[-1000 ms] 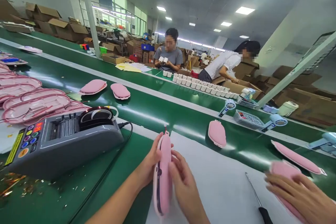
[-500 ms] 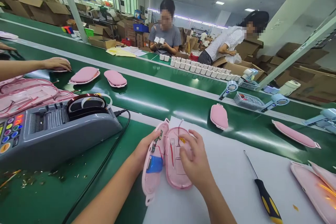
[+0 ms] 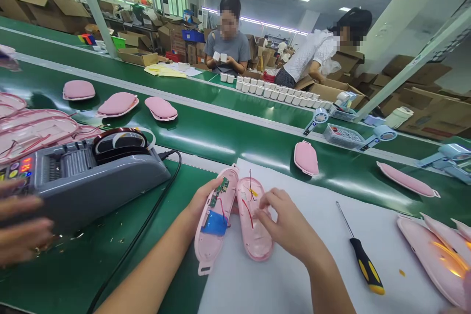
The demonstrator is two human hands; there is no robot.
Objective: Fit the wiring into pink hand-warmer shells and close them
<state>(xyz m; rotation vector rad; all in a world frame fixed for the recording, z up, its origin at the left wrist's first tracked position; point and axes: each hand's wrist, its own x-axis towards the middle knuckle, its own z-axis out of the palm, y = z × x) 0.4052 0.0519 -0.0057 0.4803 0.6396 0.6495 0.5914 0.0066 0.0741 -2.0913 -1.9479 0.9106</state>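
Observation:
An opened pink plastic casing lies on the white sheet (image 3: 312, 274) in front of me. My left hand (image 3: 200, 201) grips the left half shell (image 3: 213, 228), which holds a blue battery (image 3: 213, 223), a small green circuit board and red wires. My right hand (image 3: 287, 223) rests its fingers on the right half shell (image 3: 253, 221), touching its inside near the red wires. Both halves lie open side by side, joined by the wires.
A grey tape dispenser (image 3: 84, 176) with a black cable stands at my left, and another person's hand (image 3: 18, 230) is by it. A yellow-and-black screwdriver (image 3: 360, 255) lies to my right. Pink casings (image 3: 305, 157) ride the green conveyor. Two people work across the belt.
The closed pink casing I held upright has been opened into two halves and laid flat. Another person's hand left the belt and a hand now appears at the lower left.

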